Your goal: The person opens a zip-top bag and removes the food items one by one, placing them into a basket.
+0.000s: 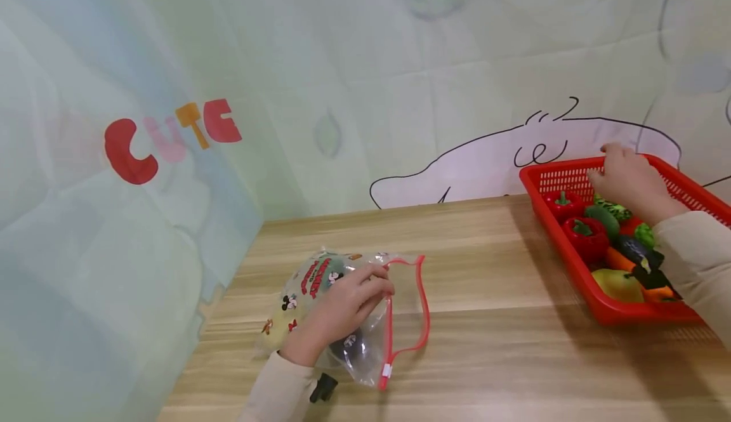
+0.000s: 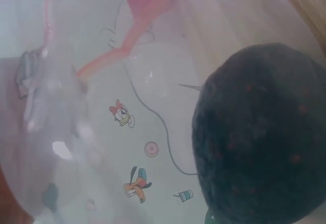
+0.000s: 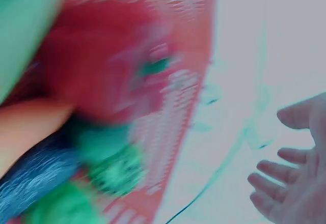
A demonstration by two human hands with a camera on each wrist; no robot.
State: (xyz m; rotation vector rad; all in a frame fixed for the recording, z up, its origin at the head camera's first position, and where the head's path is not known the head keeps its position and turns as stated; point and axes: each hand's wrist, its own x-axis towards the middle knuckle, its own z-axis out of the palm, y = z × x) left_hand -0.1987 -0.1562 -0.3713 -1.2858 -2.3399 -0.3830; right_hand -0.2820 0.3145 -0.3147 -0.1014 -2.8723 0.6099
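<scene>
A clear zip bag (image 1: 365, 339) with a red zip edge and cartoon prints lies on the table at the left, its mouth spread apart. My left hand (image 1: 344, 298) pinches the bag near its red edge. Inside the bag are a dark rounded item (image 2: 262, 132) and something yellowish, seen through the plastic. My right hand (image 1: 631, 178) hovers over the back of a red basket (image 1: 562, 254), its fingers spread and holding nothing. In the basket lie red bell peppers (image 1: 585, 238), a yellow pear (image 1: 617, 284), an eggplant (image 1: 634, 249) and several other toy vegetables.
A wooden table (image 1: 474, 276) lies between the bag and the basket. A printed curtain (image 1: 342, 92) hangs behind the table and along its left side. A small black object (image 1: 323, 387) is by the left wrist.
</scene>
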